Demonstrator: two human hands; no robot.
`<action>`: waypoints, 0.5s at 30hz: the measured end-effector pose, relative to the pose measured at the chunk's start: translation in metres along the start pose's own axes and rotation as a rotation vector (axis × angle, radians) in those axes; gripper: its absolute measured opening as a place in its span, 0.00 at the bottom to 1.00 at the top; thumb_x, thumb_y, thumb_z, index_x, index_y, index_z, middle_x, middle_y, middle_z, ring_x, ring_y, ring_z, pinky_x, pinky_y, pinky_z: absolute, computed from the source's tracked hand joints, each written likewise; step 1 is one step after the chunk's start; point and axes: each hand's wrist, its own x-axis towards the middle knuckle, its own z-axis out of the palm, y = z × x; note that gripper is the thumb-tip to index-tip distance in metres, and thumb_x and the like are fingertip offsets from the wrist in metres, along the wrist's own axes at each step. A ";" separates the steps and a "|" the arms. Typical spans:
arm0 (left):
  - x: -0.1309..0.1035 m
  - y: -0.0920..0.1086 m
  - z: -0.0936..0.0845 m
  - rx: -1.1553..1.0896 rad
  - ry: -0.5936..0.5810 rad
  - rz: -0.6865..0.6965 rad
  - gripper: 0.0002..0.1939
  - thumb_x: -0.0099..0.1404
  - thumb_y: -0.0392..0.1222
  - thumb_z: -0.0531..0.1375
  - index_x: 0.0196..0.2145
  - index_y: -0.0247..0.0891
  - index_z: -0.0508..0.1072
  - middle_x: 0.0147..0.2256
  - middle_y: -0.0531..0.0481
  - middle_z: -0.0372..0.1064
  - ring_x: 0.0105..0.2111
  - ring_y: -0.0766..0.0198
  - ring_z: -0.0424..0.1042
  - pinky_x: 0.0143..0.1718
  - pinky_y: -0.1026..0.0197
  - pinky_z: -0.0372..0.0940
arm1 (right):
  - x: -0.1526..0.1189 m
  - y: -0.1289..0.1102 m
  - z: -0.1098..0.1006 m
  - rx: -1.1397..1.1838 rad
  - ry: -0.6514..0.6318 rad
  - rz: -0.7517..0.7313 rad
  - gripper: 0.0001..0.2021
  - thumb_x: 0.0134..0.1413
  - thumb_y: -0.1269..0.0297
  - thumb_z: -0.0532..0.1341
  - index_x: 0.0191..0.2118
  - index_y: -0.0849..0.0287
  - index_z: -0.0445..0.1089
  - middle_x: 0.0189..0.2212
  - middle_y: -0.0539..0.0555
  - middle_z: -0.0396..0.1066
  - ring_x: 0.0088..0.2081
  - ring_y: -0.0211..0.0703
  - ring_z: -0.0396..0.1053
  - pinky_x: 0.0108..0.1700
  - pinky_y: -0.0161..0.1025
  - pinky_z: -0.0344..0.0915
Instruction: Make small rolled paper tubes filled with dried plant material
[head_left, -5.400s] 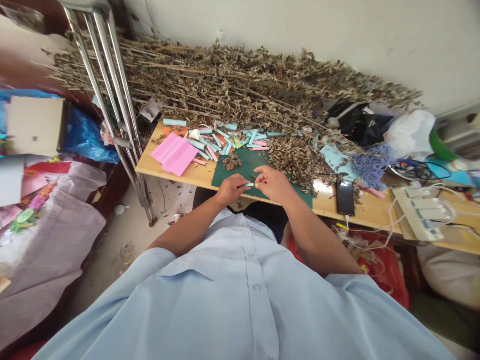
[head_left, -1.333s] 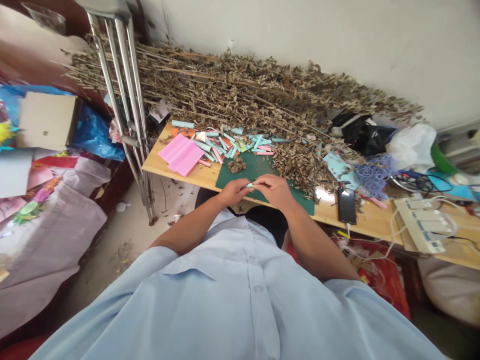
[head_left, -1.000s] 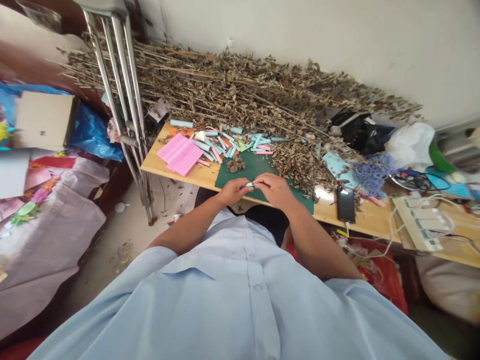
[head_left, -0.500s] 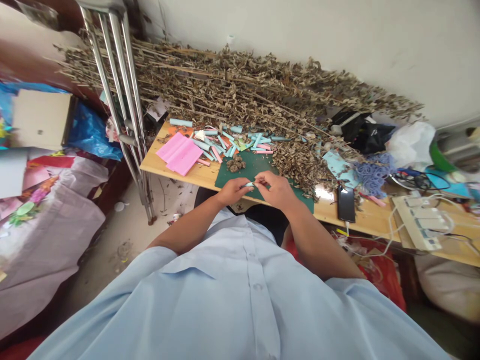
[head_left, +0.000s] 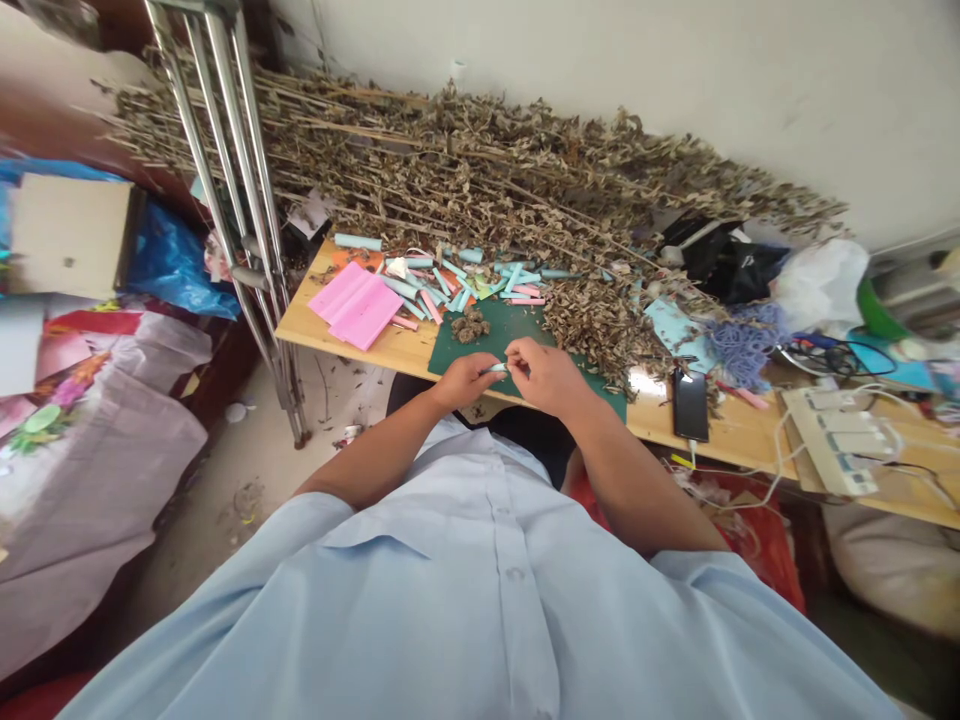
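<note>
Between the thumb and fingers of my left hand point(head_left: 466, 382) is a small light-blue paper tube point(head_left: 498, 367), held over the front edge of a green mat point(head_left: 517, 322). The fingers of my right hand point(head_left: 551, 378) are curled together in a pinch by the tube's right end. Whatever they hold is too small to make out. A brown clump of crumbled leaf point(head_left: 470, 325) lies on the mat beyond my left hand. To the right spreads a heap of dry leaves point(head_left: 600, 325). Behind the mat are several blue and pink paper tubes point(head_left: 517, 280).
Pink paper sheets point(head_left: 356, 308) lie on the table's left end, beside metal crutches point(head_left: 240, 180). Long dried stems point(head_left: 480, 160) are piled along the wall. On the right are a phone point(head_left: 691, 405) on a cable, a power strip point(head_left: 832, 440) and purple yarn point(head_left: 746, 345).
My right fingers have drawn slightly back and up from the tube's end and curled in. My left hand keeps its hold on the tube. The view has shifted slightly.
</note>
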 end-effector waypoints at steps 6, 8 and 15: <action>0.000 -0.003 0.002 0.004 0.009 0.009 0.17 0.73 0.52 0.56 0.37 0.36 0.75 0.36 0.47 0.73 0.39 0.61 0.70 0.44 0.60 0.63 | 0.003 -0.004 -0.003 -0.065 -0.065 0.010 0.08 0.62 0.70 0.56 0.45 0.56 0.68 0.31 0.54 0.76 0.31 0.47 0.73 0.33 0.38 0.58; 0.000 -0.003 0.002 0.009 0.009 -0.002 0.17 0.73 0.52 0.56 0.36 0.36 0.75 0.36 0.47 0.72 0.39 0.62 0.70 0.44 0.60 0.63 | 0.003 -0.004 -0.002 -0.035 -0.045 0.033 0.08 0.62 0.70 0.57 0.45 0.56 0.68 0.32 0.54 0.77 0.32 0.47 0.74 0.34 0.38 0.59; 0.000 0.005 0.000 0.076 0.014 -0.034 0.19 0.73 0.54 0.55 0.32 0.36 0.70 0.30 0.52 0.67 0.33 0.65 0.65 0.37 0.63 0.59 | 0.000 -0.002 0.000 0.167 0.044 0.128 0.09 0.59 0.69 0.59 0.45 0.54 0.67 0.34 0.52 0.78 0.35 0.46 0.77 0.38 0.38 0.66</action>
